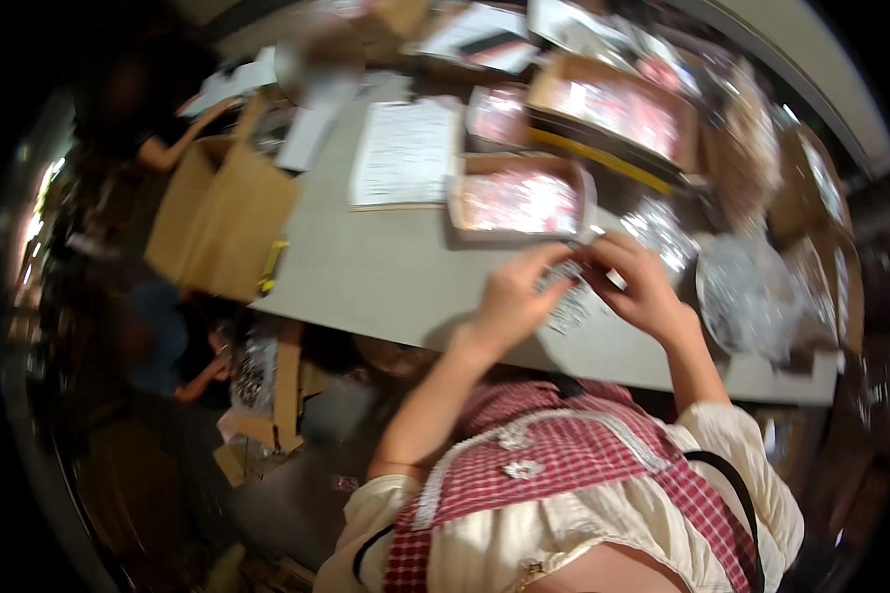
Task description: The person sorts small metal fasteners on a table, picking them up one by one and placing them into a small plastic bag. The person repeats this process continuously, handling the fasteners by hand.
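Over the table's near edge, my left hand (516, 294) and my right hand (639, 285) come close together, fingers bent in a pinch. Between them hangs a small clear bag of small grey pieces (569, 314); blur hides what the pieces are. Both hands appear to grip its upper part. Just beyond my fingers stands a shallow open box (455, 212) filled with shiny packets (520, 202) in pink and silver.
A sheet on a clipboard (403, 153) lies left of the box. Behind are a larger carton (603, 148) of packets and papers. Crumpled clear plastic bags (752, 292) sit at right. A tall cardboard box (222, 217) and two other people occupy the left side.
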A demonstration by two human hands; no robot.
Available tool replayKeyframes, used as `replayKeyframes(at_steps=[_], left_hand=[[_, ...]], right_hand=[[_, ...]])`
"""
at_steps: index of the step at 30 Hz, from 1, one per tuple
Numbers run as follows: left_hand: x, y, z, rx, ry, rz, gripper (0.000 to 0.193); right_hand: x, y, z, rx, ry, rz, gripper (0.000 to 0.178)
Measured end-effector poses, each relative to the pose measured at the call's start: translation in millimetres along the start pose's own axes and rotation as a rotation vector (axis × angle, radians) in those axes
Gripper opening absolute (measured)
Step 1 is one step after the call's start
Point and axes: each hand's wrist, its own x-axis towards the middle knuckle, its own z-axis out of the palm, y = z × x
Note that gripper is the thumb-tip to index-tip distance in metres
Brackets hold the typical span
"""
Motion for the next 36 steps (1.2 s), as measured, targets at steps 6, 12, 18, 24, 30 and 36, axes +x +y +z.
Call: replayKeyframes(at_steps=[6,12,18,24,30,36], left_hand=[[18,22,59,-0.047,-0.061,0.068,0.038],[20,30,94,-0.118,-0.102,0.056,0.037],[13,8,113,-0.129,0.011,-0.069,0.034],[-11,-18,129,-0.047,0.002,-0.271,0.031],[-24,-28,138,-0.096,-0.077,-0.350,0.033],[-11,-12,152,0.040,-0.217,-0.231,0.036]], right_hand=[[-49,22,-41,0.149,0.159,0.017,0.032],[-83,55,-47,0.365,0.263,0.064,0.031],[-116,123,-9,-0.172,0.214,0.268,0.021],[-141,198,64,-0.278,0.010,0.404,0.021],[-115,161,13,0.191,0.048,0.243,0.022],[-109,144,-18,-0.080,-0.062,-0.081,0.018]])
